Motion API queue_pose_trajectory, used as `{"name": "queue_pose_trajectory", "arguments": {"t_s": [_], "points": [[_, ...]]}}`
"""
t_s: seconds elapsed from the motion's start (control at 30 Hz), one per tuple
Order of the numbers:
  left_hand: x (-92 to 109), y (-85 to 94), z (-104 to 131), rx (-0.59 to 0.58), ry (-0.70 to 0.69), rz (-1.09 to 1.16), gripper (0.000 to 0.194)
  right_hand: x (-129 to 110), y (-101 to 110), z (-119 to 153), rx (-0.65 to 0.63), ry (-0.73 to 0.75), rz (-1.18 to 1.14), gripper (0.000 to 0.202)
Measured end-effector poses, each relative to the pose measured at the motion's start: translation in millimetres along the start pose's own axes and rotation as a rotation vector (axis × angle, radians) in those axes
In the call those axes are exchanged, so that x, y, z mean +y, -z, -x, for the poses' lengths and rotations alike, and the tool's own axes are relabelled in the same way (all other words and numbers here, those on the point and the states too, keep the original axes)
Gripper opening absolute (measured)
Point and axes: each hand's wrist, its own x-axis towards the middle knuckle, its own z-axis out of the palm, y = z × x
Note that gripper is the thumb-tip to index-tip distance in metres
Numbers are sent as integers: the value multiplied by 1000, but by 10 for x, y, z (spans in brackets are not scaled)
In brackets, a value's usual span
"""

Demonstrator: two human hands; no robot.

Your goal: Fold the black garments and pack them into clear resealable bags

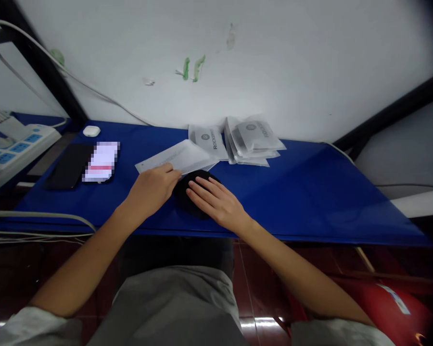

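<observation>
In the head view, a round, soft-looking black item lies near the desk's front edge; its exact kind is unclear. My right hand rests palm down over it with fingers stretched out. At the item's left, my left hand is closed, its fingertips pinching the near edge of a flat, translucent plastic bag. The bag lies just behind the black item. Farther back sit a packed translucent pouch with dark lettering and a stack of similar pouches.
On the left of the blue desk lie a black phone, a phone with a lit, blurred screen and a white earbud case. A white power strip and cables are farther left. A white wall rises behind.
</observation>
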Motion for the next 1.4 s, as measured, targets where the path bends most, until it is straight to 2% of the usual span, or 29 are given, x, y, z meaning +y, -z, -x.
{"name": "queue_pose_trajectory", "arguments": {"t_s": [0.2,0.4,0.47,0.67,0.73,0.8,0.9,0.97,1.07,1.27,1.4], "points": [[52,13,-41,-26,-32,-11,28,8,-69,-96,-75,-47,-53,39],[137,-47,-31,-50,-35,-61,27,-50,-227,-286,-160,-221,-174,39],[130,-109,15,4,-40,-72,26,-69,-275,-335,-169,-287,-214,41],[25,-260,128,261,-78,-105,28,-123,-326,-412,-153,-449,-235,52],[13,-266,124,314,-120,-54,28,-139,-348,-436,-134,-420,-224,49],[22,-256,107,349,-161,2,28,-140,-398,-464,-121,-330,-217,41],[60,-234,80,363,-223,58,27,-101,-515,-516,-134,-194,-219,33],[82,-227,79,363,-256,73,27,-54,-590,-559,-156,-154,-226,30],[74,-238,113,376,-236,42,28,5,-634,-616,-183,-179,-221,30],[-60,-317,221,406,27,-145,28,-28,-537,-656,-88,-344,-185,44],[-97,-342,207,420,-8,-146,29,-49,-545,-675,-92,-354,-181,47]]}}
